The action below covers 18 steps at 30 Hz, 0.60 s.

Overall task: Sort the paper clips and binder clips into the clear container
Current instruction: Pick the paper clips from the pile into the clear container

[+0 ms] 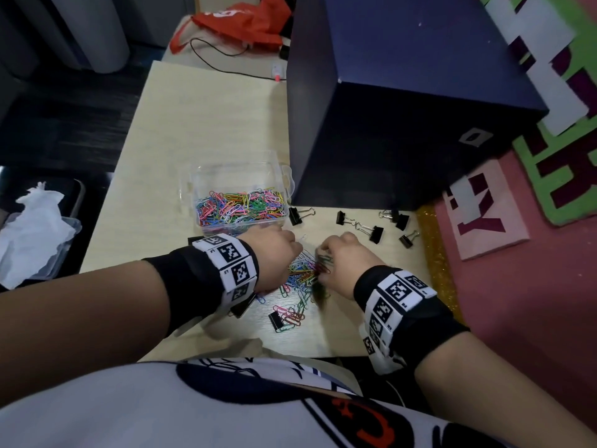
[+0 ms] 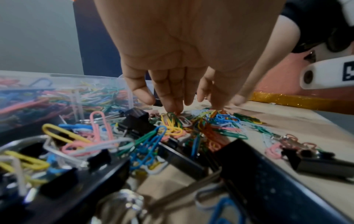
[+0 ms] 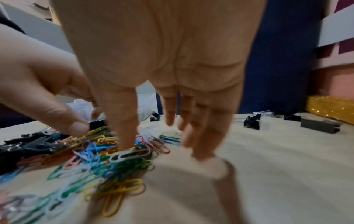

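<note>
Clips (image 1: 302,273) piled just in front of box (image 1: 240,192), between both hands. Head: left hand (image 1: 274,253), right hand (image 1: 342,263) over pile, grip unclear. Left wrist: fingers (image 2: 170,97) straight, tips on pile. Right wrist: fingers (image 3: 126,124) straight, pressing clips. Best rake together, scoop small batches, leave binders (image 1: 374,232) aside.

In the head view your left hand (image 1: 274,253) covers part of the pile of coloured wire paper clips (image 1: 303,273), and your left wrist hides most of one black metal binder clip (image 1: 242,307). In the right wrist view your right hand's fingertips (image 3: 201,153) are blurred, so you cannot tell what they touch.
</note>
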Available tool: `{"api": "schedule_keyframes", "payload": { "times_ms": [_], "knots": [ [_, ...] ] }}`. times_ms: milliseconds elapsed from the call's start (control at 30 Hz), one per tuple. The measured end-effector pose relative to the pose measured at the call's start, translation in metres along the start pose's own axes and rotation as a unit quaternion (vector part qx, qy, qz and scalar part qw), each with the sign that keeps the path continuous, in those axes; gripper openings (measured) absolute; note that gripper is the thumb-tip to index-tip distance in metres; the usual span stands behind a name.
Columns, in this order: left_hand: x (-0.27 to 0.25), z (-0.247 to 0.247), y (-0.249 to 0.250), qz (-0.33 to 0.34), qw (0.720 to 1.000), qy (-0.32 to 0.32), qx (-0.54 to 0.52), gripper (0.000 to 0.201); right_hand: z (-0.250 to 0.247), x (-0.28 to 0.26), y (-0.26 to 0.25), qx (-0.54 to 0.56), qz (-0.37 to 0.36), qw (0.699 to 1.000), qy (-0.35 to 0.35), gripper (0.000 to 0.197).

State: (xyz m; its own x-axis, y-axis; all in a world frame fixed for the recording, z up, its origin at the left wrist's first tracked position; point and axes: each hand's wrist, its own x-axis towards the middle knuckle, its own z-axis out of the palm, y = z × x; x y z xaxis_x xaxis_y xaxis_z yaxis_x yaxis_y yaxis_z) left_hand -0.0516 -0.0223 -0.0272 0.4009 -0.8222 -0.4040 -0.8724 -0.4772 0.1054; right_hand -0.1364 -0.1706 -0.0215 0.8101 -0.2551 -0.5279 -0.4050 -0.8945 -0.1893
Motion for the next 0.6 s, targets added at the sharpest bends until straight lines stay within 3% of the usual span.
{"api": "schedule_keyframes", "payload": {
  "times_ms": [67,133,233,333,400,600],
  "knots": [
    [0.001,0.001,-0.003,0.006,1.0,-0.018,-0.01,0.051,0.004,-0.002,-0.002,-0.024,0.045,0.997,-0.05,0.08],
    [0.0,0.002,-0.005,0.001,0.999,-0.039,-0.008,0.061,0.01,-0.003,-0.006,-0.009,0.041,0.998,-0.054,0.086],
    [-0.001,0.001,-0.002,-0.013,0.999,-0.037,0.004,0.047,0.017,-0.001,-0.015,0.032,-0.029,0.999,-0.027,0.077],
    [0.0,0.001,-0.001,-0.031,0.999,-0.031,-0.001,0.032,0.02,0.001,-0.022,0.044,-0.059,0.997,0.001,0.052],
    [0.002,0.0,-0.002,-0.035,0.999,-0.04,0.0,0.027,0.019,0.003,-0.025,0.04,-0.056,0.998,0.015,0.039],
    [0.001,-0.001,-0.008,-0.027,0.999,-0.036,0.011,0.016,0.011,0.012,-0.021,0.055,0.004,0.997,0.049,0.035]
  ]
}}
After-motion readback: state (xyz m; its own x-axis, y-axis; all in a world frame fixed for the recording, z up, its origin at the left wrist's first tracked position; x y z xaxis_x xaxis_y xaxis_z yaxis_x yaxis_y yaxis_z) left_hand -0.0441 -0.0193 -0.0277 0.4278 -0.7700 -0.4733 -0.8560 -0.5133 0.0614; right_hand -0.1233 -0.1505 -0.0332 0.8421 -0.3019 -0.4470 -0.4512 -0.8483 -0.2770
